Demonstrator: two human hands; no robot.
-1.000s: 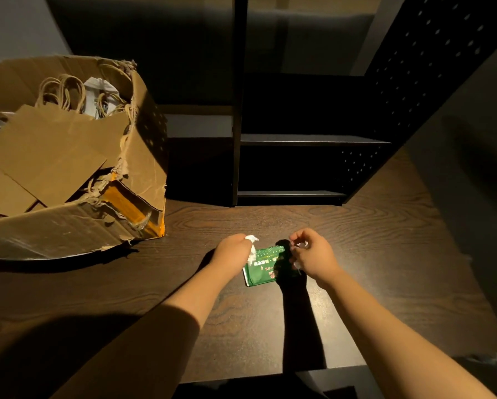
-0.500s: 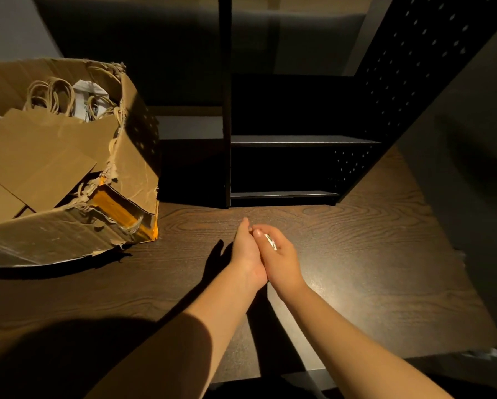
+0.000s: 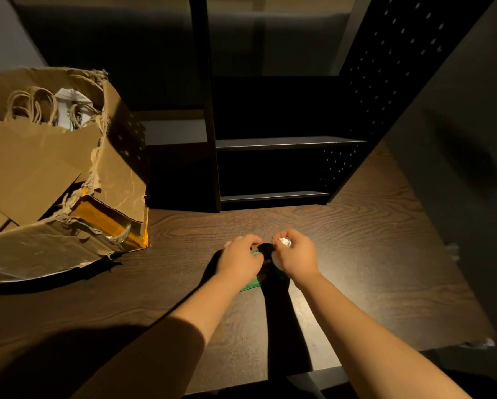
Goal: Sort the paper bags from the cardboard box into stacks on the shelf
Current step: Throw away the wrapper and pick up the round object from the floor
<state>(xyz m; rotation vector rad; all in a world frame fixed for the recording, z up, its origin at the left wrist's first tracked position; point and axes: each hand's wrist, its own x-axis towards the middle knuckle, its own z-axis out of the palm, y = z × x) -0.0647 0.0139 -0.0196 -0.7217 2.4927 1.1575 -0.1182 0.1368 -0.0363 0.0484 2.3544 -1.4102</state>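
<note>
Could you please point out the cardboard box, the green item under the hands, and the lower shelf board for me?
cardboard box (image 3: pixel 120 180): head view, right side wall.
green item (image 3: pixel 248 285): head view, lower edge showing below the left wrist.
lower shelf board (image 3: pixel 273 196): head view, front edge.

Green packet (image 3: pixel 248 285) (brown bags (image 3: pixel 31 165))

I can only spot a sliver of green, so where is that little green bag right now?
The green bag lies on the dark wooden table, low centre, mostly hidden under the left hand and right hand.

Green packet (image 3: pixel 248 285) mostly under hands.
</note>
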